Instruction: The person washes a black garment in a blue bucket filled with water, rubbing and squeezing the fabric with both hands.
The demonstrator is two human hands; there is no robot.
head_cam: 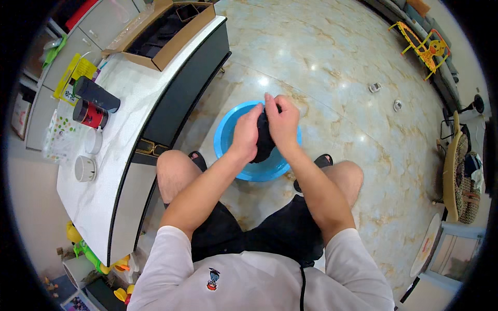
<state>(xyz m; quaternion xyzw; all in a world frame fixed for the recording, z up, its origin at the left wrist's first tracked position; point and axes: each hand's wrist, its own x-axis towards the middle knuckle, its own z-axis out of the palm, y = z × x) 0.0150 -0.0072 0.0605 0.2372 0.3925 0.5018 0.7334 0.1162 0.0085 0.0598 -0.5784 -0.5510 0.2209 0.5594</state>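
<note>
Both hands grip a bunched black cloth [265, 136] over a blue plastic basin [224, 130]. My left hand [246, 134] presses on the cloth's left side, thumb pointing up. On the other side, my right hand [283, 120] has its fingers curled around the upper part. The cloth's lower end hangs inside the basin's rim; whether it touches the water [264, 168] there is hard to tell. The basin stands on the marble-patterned floor between my feet, which wear black sandals [199, 161].
A white-topped cabinet [128, 101] runs along the left, bearing an open cardboard box [163, 58], a dark tumbler [97, 94], a red-and-black canister [90, 114] and a white cup [85, 169]. At right are a yellow child's seat [422, 48], a woven chair [453, 175] and two small objects on the floor.
</note>
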